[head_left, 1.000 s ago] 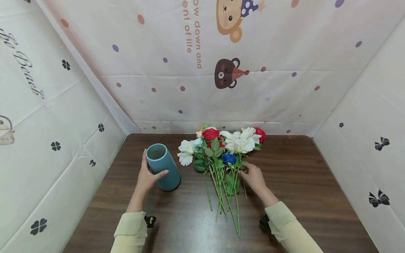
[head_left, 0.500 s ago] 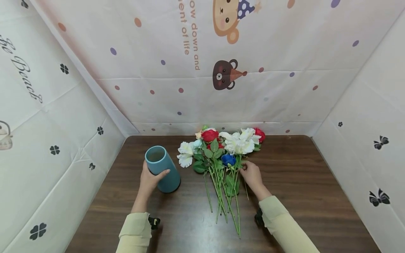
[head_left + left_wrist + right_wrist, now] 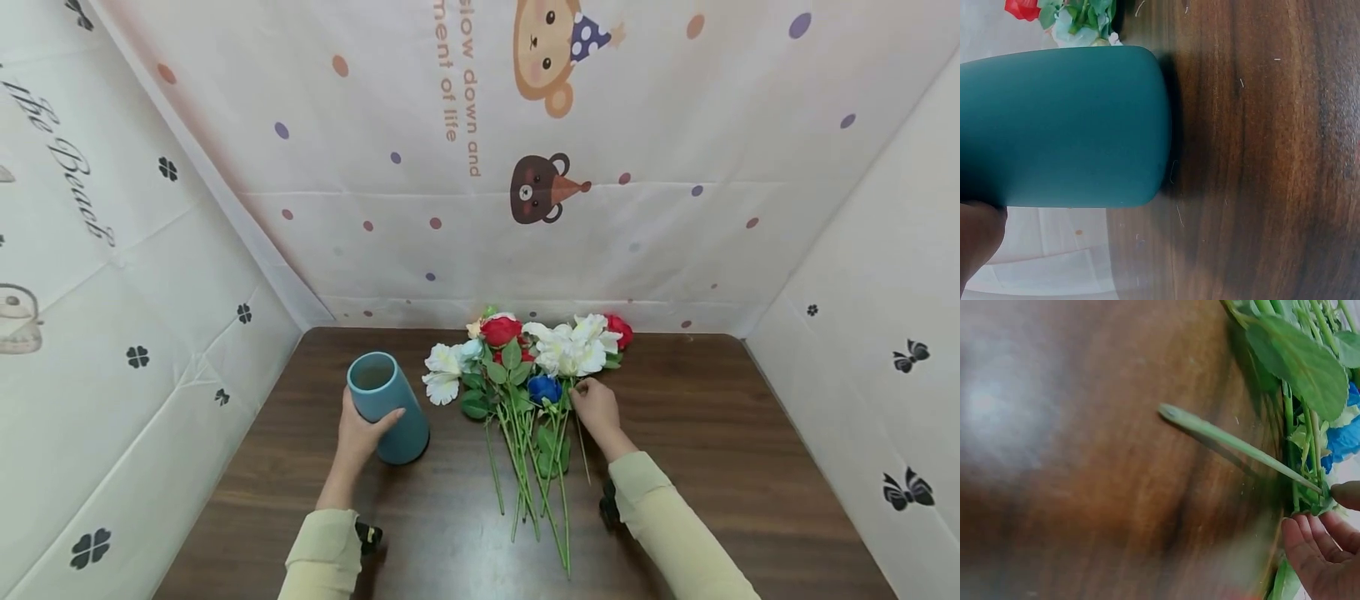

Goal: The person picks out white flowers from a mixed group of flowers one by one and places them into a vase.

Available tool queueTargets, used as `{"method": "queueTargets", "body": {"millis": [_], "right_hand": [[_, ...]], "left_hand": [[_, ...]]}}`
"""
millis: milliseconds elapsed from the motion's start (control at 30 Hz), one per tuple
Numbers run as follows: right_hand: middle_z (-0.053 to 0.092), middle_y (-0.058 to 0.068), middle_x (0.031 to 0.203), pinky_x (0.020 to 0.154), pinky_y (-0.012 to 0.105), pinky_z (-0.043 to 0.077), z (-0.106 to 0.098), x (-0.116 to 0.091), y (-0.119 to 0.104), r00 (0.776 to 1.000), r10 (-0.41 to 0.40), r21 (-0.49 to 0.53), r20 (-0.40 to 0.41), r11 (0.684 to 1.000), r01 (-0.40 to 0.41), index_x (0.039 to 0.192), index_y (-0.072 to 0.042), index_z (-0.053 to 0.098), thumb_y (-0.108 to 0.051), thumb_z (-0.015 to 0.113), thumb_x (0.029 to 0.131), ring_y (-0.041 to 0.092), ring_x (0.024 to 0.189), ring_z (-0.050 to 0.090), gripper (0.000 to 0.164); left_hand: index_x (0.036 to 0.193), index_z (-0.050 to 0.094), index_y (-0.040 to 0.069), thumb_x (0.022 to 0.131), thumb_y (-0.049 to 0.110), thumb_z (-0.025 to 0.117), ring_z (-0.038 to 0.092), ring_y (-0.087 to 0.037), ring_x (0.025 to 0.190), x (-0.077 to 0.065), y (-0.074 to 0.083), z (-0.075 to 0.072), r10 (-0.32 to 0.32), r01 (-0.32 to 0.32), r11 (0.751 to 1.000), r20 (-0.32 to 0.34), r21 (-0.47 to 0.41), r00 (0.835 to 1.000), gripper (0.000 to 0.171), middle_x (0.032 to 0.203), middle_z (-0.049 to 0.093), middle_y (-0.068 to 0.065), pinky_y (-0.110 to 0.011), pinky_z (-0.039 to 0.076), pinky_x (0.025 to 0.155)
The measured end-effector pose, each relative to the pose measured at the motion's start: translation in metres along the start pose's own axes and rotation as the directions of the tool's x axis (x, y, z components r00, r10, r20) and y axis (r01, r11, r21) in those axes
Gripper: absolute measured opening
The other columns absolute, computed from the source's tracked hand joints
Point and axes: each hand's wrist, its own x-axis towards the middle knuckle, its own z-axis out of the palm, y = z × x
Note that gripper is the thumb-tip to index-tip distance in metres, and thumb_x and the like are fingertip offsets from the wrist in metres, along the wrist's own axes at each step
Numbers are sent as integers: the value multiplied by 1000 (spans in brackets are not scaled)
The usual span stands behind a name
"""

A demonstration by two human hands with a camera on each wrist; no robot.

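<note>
A teal vase (image 3: 405, 433) stands upright on the left of the table, its open top facing up. My left hand (image 3: 358, 433) grips its left side, thumb across the front. The vase's smooth wall (image 3: 1066, 125) fills much of the left wrist view. To the right lies a heap of flowers: red roses (image 3: 501, 332), a blue rose (image 3: 544, 389) and white blossoms (image 3: 573, 346). At the heap's right side, my right hand (image 3: 598, 412) pinches a thin green flower stem (image 3: 1241, 447) near its leaves, between thumb and fingers. Which blossom belongs to this stem is hidden.
Several long green stems (image 3: 525, 475) point toward the table's front. The dark wooden table (image 3: 697, 467) meets a printed white cloth (image 3: 360, 267) at the back, and more cloth hangs on both sides.
The held stem's lower end has swung slightly right as my right hand shifted a little. My left hand keeps its grip on the vase, and the head view has tilted slightly.
</note>
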Motion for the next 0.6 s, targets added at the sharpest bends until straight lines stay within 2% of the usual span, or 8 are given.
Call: {"method": "queueTargets", "body": {"millis": [167,267,400,467,600], "right_hand": [[71,24,104,70,39,51,-2,7,0,999,32,19,43,999,-32,108,4,68,-17,61,99,28,79,63,24],[66,15,88,64,33,44,-6,11,0,996,55,34,72,998,-58,95,0,65,-16,59,97,22,71,55,17],[51,3,72,64,30,38,-12,14,-3,990,83,68,112,994,-91,81,-6,55,-20,57,96,19,67,46,21],[52,3,73,66,30,39,-16,15,-5,988,89,92,123,991,-100,84,-4,57,-22,56,98,19,69,47,22],[64,18,91,70,33,46,-25,19,-9,991,67,115,117,990,-80,98,5,64,-17,56,98,25,78,56,23]], "left_hand": [[160,15,0,83,14,79,42,-47,138,-1,-1,0,6,-6,1000,-8,-1,1000,101,154,39,-30,-69,33,114],[160,16,0,83,14,79,42,-46,138,-1,-2,0,2,-1,1000,-11,1,1000,101,153,39,-29,-69,33,114],[160,16,1,83,15,79,42,-45,138,-2,-5,1,-8,8,1000,-9,0,1000,100,154,40,-28,-68,34,115],[160,16,2,84,16,80,42,-45,139,-1,-5,1,-12,12,1000,-6,-7,1000,101,154,39,-27,-67,33,115],[161,15,5,84,17,80,42,-44,140,0,-4,0,-14,14,1000,-4,-18,1000,102,155,39,-26,-67,33,116]]}}
